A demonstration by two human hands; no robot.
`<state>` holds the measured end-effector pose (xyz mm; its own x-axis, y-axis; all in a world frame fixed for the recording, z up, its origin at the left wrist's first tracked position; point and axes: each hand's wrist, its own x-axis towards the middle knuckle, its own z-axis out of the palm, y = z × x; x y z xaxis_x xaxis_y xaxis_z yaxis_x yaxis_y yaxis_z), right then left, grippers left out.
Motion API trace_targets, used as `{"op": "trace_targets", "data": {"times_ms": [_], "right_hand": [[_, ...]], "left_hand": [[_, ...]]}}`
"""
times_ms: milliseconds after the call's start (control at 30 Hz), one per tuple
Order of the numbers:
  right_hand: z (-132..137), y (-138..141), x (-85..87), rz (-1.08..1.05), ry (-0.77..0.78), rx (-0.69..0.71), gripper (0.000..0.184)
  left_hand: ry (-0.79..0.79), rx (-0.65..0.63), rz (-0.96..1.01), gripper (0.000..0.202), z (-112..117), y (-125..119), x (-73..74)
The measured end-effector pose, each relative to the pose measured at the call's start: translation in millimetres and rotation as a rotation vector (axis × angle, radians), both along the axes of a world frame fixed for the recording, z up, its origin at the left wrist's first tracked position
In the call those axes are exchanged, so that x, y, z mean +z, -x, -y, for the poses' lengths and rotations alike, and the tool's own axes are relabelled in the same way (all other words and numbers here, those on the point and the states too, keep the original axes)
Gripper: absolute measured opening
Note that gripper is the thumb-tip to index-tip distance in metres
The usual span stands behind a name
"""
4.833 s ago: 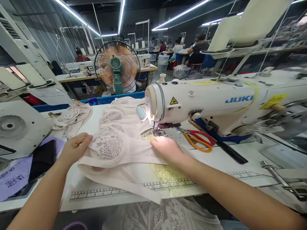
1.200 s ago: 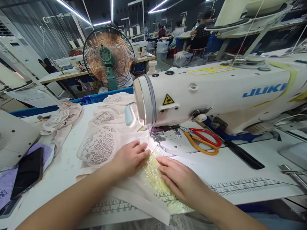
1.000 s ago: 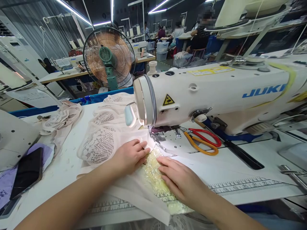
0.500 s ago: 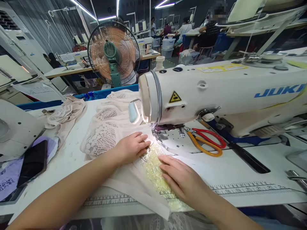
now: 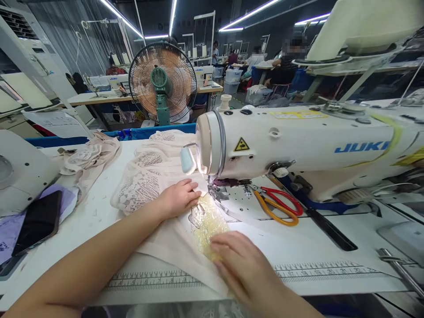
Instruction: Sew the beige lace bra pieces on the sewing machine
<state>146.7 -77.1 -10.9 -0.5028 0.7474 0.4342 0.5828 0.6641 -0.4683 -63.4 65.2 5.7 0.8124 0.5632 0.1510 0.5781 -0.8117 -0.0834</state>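
Observation:
A pale pink lace bra piece (image 5: 142, 190) lies on the white table (image 5: 99, 216) in front of a white JUKI sewing machine (image 5: 298, 145). My left hand (image 5: 179, 198) lies flat on the fabric just left of the presser foot (image 5: 215, 191), fingers stretched out. My right hand (image 5: 241, 265) rests lower on the near edge of the fabric, fingers laid over a shiny yellowish strip (image 5: 207, 223) that runs toward the needle. Neither hand grips anything.
Red and orange scissors (image 5: 276, 205) lie on the machine bed to the right. A black phone (image 5: 38, 221) sits at the left, more lace pieces (image 5: 86, 157) behind it. A fan (image 5: 162, 84) stands at the back. Other people work at far tables.
My right hand has slid back toward me along the yellowish strip. My left hand stays by the presser foot. Earlier, it held the bra cup farther left.

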Motion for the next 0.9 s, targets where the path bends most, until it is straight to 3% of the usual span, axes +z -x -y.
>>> {"op": "trace_targets", "data": {"times_ms": [133, 267, 467, 600, 667, 767, 833, 900], "right_hand": [[17, 28, -3.3, 0.080, 0.030, 0.089, 0.026], [21, 38, -3.4, 0.184, -0.014, -0.011, 0.017], [22, 25, 2.9, 0.383, -0.023, -0.104, 0.032], [20, 15, 23.1, 0.340, 0.132, -0.064, 0.031], [19, 3, 38.7, 0.157, 0.208, 0.013, 0.029], [17, -24, 57.5, -0.151, 0.347, 0.116, 0.023], [13, -42, 60.7, -0.291, 0.461, 0.084, 0.026], [6, -55, 55.5, -0.336, 0.558, -0.002, 0.032]], "left_hand": [[0.017, 0.073, -0.034, 0.029, -4, 1, -0.9], [-0.014, 0.197, -0.027, 0.034, 3, 22, -6.7], [-0.197, 0.464, -0.083, 0.049, 61, 79, -6.8], [-0.210, 0.560, -0.216, 0.051, 101, 104, 10.6], [-0.098, 0.593, -0.175, 0.049, 113, 111, 28.9], [0.217, 0.568, 0.069, 0.038, 121, 109, 63.9], [0.468, 0.557, 0.263, 0.036, 120, 100, 83.1], [0.663, 0.611, 0.378, 0.039, 113, 90, 92.2]]}}
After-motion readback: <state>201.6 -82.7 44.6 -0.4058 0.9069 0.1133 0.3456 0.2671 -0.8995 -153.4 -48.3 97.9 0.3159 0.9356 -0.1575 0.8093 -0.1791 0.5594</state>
